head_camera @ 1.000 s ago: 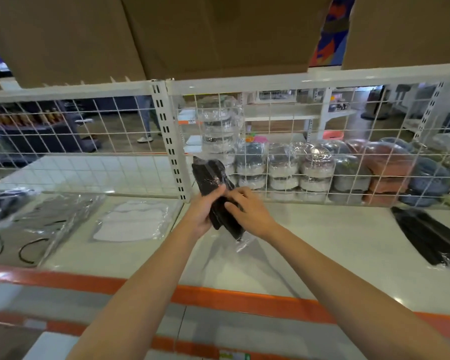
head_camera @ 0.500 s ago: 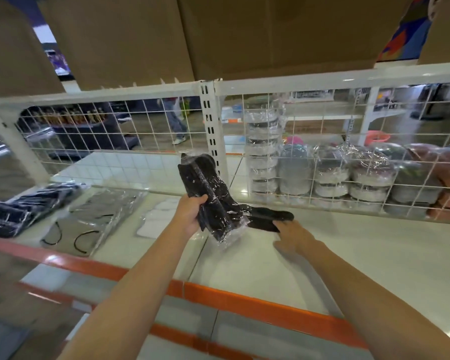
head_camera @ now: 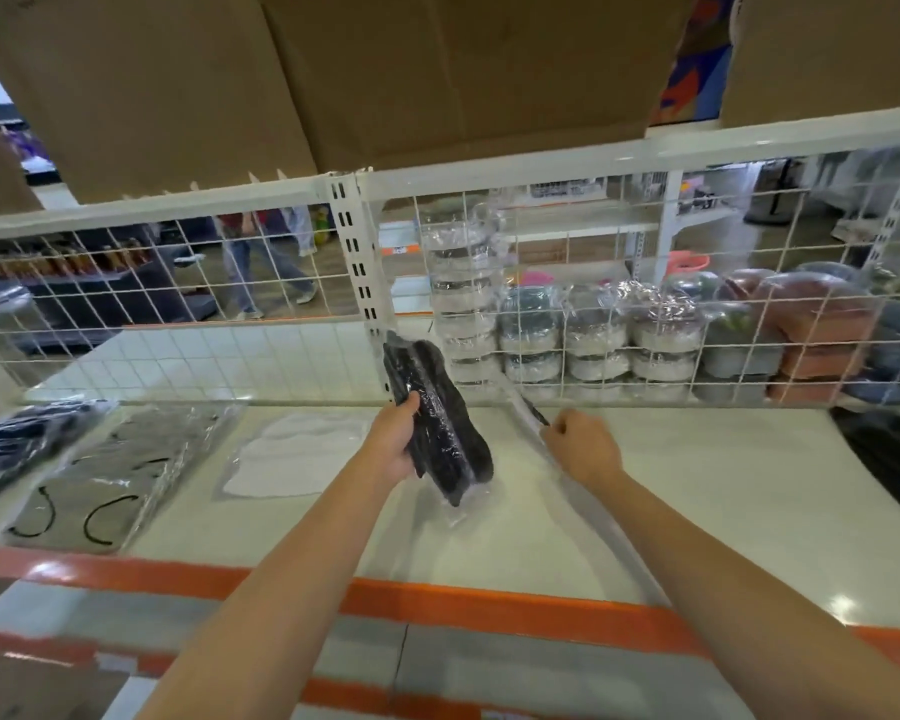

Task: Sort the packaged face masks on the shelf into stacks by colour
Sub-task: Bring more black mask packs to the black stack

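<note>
Left hand grips a bundle of black mask packs, held upright above the shelf, just right of the white mask pack. Half a second back the right hand was flat on a black pack lying on the shelf; now it's curled around a thin clear-wrapped pack, pinching it edge-on. Likely adding to the bundle, so black isn't consolidated yet. Further left of the white pack: grey stack, then black stack. More black packs far right. Wire mesh back, store aisle behind.
</note>
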Motion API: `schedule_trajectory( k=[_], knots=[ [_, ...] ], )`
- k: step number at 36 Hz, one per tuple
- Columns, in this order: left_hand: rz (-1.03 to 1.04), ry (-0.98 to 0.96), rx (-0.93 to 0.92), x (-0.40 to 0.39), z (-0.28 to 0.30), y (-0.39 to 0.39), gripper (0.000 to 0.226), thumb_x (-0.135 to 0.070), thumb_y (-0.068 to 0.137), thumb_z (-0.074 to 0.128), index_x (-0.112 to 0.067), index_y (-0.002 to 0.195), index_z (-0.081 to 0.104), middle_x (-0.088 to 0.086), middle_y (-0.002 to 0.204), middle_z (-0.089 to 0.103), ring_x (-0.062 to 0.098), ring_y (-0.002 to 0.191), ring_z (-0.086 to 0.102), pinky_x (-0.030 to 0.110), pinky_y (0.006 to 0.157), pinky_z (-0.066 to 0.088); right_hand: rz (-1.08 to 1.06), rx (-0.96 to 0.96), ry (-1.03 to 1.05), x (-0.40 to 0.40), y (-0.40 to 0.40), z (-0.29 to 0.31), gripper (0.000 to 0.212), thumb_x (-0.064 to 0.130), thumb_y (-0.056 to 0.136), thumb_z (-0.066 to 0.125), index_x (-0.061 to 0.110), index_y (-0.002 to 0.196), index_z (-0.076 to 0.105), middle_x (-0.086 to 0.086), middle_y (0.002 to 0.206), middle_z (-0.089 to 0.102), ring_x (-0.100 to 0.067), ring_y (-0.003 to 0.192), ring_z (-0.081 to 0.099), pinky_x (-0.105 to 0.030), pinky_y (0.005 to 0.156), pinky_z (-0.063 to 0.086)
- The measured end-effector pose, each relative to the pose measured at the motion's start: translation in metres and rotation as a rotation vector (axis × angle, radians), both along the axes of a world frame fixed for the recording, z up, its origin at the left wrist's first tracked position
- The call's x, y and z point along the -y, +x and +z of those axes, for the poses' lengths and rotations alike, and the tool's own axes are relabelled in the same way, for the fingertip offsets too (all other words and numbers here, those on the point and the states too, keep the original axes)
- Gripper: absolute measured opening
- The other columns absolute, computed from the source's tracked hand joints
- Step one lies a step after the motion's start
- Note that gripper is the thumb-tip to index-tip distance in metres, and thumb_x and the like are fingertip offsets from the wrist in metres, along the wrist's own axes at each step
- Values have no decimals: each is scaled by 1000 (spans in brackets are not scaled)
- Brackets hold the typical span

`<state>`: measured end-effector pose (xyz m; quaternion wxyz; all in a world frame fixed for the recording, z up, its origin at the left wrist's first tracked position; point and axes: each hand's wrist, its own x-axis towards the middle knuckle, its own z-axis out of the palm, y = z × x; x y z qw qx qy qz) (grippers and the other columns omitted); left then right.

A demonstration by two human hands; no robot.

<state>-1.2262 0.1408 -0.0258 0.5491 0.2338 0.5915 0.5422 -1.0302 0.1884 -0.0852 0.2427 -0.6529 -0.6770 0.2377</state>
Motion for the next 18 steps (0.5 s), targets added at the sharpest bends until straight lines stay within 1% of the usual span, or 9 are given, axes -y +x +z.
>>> schedule_trajectory(
  k=[1, 3, 5, 7, 9, 11, 13, 15, 18],
  knots=[
    [-11, -11, 5, -2, -1, 11, 35, -26, 102, 40, -2, 124, 52, 13, 105, 64, 27, 87, 61, 43, 81, 46, 4, -74, 42, 3, 4, 6, 22, 19, 90, 48, 13, 69, 44, -2, 67, 48, -23, 72, 49, -28, 55, 34],
    [-42, -14, 46, -5, -2, 38, 39, -33, 100, 41, -3, 121, 53, 15, 115, 62, 27, 94, 59, 43, 82, 46, 45, -147, 114, 9, 12, 16, 17, 16, 91, 49, 12, 75, 47, -2, 69, 49, -22, 70, 47, -29, 52, 31],
    [-132, 32, 129, -11, -3, 65, 48, -47, 96, 42, -6, 119, 56, 13, 116, 63, 26, 96, 61, 40, 80, 49, 115, -153, 151, 17, 23, 23, 12, 19, 91, 52, 12, 82, 52, -3, 76, 54, -22, 72, 50, -29, 57, 33],
    [-263, 95, 155, -16, -2, 95, 49, -51, 92, 45, -9, 110, 62, 11, 110, 67, 23, 92, 65, 35, 75, 52, 198, -116, 156, 24, 38, 26, 15, 21, 91, 55, 8, 92, 61, -8, 92, 59, -24, 85, 56, -29, 67, 40],
    [-338, 115, 69, -18, -2, 125, 29, -36, 92, 54, -10, 98, 65, 9, 96, 70, 19, 83, 68, 31, 68, 54, 244, -59, 150, 32, 59, 25, 24, 26, 92, 54, 8, 105, 63, -9, 106, 57, -24, 96, 56, -29, 78, 42],
    [-335, 109, -17, -23, -8, 153, 5, -11, 92, 57, -10, 89, 61, 8, 85, 66, 16, 68, 67, 27, 59, 54, 228, -51, 137, 38, 87, 25, 26, 27, 93, 53, 12, 111, 62, -10, 112, 56, -25, 102, 55, -27, 82, 40],
    [-315, 95, -87, -32, -18, 177, 14, 7, 90, 51, -3, 97, 58, 11, 87, 63, 19, 69, 63, 29, 59, 53, 182, -52, 117, 42, 120, 23, 26, 22, 93, 53, 12, 115, 62, -12, 115, 55, -26, 105, 54, -27, 87, 38],
    [-314, 86, -71, -38, -26, 202, 30, 11, 90, 47, 1, 118, 51, 14, 102, 62, 22, 80, 62, 31, 67, 51, 111, -22, 72, 45, 157, 16, 28, 18, 92, 53, 11, 119, 60, -14, 118, 55, -27, 110, 53, -27, 91, 36],
    [-371, 93, -39, -37, -27, 238, 32, 12, 91, 45, -4, 118, 52, 14, 114, 60, 27, 100, 58, 37, 86, 47, -60, 49, -33, 45, 218, -4, 35, 22, 94, 52, 10, 128, 52, -11, 130, 50, -27, 120, 49, -28, 98, 35]
  ],
)
